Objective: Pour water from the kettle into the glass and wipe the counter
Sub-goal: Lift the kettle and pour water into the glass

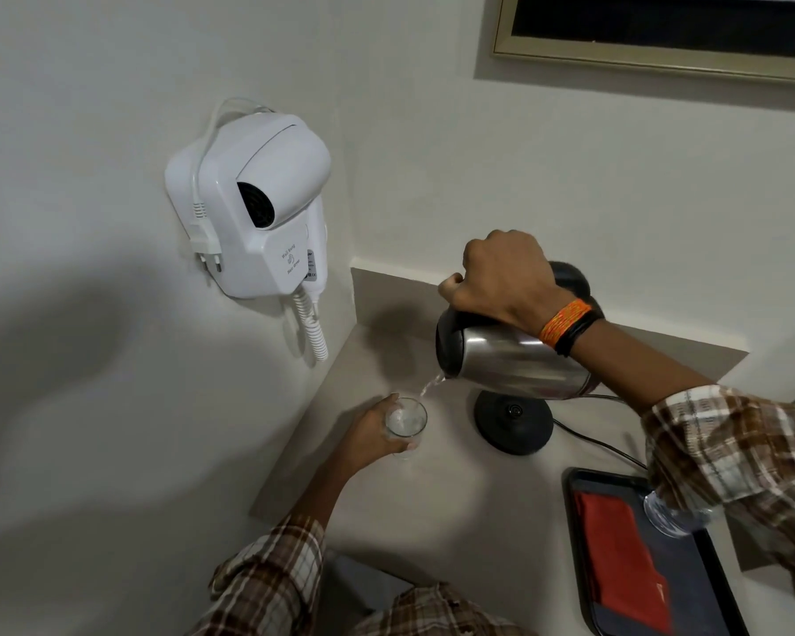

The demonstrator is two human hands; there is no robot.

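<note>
My right hand (506, 280) grips the handle of a steel kettle (510, 360), which is tilted to the left above the beige counter (455, 498). A thin stream of water (432, 385) falls from its spout into a clear glass (406, 422). My left hand (370, 436) is wrapped around the glass from the left and holds it upright on the counter. The glass has some water in it. A folded red cloth (620, 548) lies on a black tray (574, 521) at the right.
The kettle's black base (512, 422) sits just right of the glass, its cord (602, 445) trailing right. A second, empty glass (675, 516) stands on the tray under my right sleeve. A white wall hair dryer (253, 204) hangs on the left wall. A framed picture (662, 34) hangs above.
</note>
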